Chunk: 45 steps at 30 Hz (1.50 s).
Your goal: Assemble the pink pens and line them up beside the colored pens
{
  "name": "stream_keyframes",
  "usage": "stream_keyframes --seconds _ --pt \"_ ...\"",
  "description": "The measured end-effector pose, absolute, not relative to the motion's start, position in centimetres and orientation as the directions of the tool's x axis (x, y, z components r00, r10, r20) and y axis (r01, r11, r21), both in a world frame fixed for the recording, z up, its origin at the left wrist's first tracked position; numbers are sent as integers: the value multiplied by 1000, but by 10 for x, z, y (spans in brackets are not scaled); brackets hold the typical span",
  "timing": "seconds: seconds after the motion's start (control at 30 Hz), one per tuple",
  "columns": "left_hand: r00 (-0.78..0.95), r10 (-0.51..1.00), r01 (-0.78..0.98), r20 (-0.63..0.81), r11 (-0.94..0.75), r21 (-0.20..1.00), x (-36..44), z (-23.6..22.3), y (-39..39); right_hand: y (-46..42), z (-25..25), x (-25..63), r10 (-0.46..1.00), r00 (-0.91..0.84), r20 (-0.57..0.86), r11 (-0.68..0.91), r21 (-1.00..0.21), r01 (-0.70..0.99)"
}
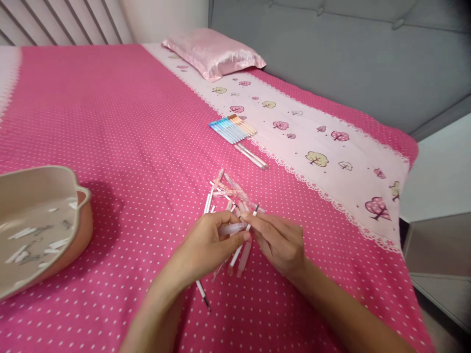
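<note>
My left hand (208,242) is closed around a pale translucent pen barrel (231,228), whose end points toward my right hand. My right hand (281,238) pinches a slim white pen refill (254,214) with a dark tip, tilted upward close to the barrel's end. Beneath and beyond both hands lies a loose pile of pink pen parts (235,189) and white refills, partly hidden by my fingers. Another white refill (201,293) with a dark tip rests on the bedspread below my left wrist.
A beige basin (79,215) at the left holds scattered white and grey pieces. Blue and orange-tan pens (231,131) lie in a neat row, with a few pale pens (252,156) beside them. A pink satin pillow (221,51) sits near the grey headboard (331,59).
</note>
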State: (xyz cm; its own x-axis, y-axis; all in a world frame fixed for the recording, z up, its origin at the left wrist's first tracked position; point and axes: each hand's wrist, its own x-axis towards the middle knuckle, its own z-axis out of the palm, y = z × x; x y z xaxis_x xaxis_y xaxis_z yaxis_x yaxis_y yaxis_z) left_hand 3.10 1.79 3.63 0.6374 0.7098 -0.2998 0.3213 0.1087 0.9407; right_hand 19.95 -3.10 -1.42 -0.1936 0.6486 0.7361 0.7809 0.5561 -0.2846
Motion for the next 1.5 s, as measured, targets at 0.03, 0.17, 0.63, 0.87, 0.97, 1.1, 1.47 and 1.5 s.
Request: stream_keyframes --seconds 0.03,0.17,0.63,0.87,0.97,1.1,1.47,1.5 --pt "630 727 314 -272 82 946 30 36 19 -31 -13 200 659 -159 735 531 -305 790" --pt "572 792 365 -212 -15 931 21 34 23 -30 -10 201 710 6 704 447 -457 769" --pt "524 839 466 -144 -141 874 17 36 30 -30 -7 206 750 378 542 195 -728 657" --pt "249 953 485 -170 30 874 17 34 31 -29 -4 207 714 373 592 170 -664 729" --pt "137 972 442 -190 111 890 18 34 30 -29 -4 206 726 377 575 157 -672 723" --pt "139 981 378 -136 74 923 18 37 31 -30 -5 204 733 401 549 146 -703 696" --pt "403 894 190 -196 128 973 26 33 28 -30 -9 207 739 395 545 191 -733 653" --pt "419 883 199 -211 137 970 27 32 28 -30 -9 206 746 397 535 195 -745 638"
